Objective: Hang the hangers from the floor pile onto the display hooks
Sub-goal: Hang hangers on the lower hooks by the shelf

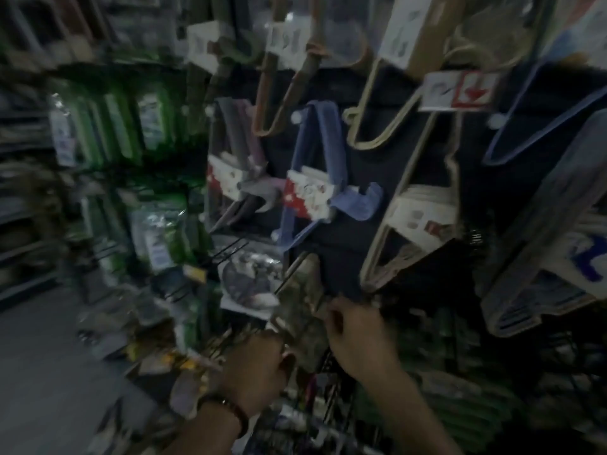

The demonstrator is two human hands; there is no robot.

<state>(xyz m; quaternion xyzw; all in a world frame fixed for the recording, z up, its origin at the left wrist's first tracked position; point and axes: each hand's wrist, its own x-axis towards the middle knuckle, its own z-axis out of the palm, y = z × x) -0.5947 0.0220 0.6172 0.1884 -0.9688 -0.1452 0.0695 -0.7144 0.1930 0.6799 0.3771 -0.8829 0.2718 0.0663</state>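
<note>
Nearest the lens, a beaded bracelet [230, 410] is worn on the left wrist, and the left hand [259, 372] is curled round the bottom end of a mottled pack [303, 307]. Its right edge is pinched by the right hand [358, 336]. Everything's pretty dim and smeared, so what's inside the pack can't be told tbh. The pack is held tilted against the dark display panel, its top end right by a black wire hook [289, 274]; whether it's threaded on can't be made out. Just above, blue hangers [315, 178] are hung, with grey hangers [239, 133] to their left and beige hangers [410, 231] to the right. Green packets [131, 126] are racked further left.
</note>
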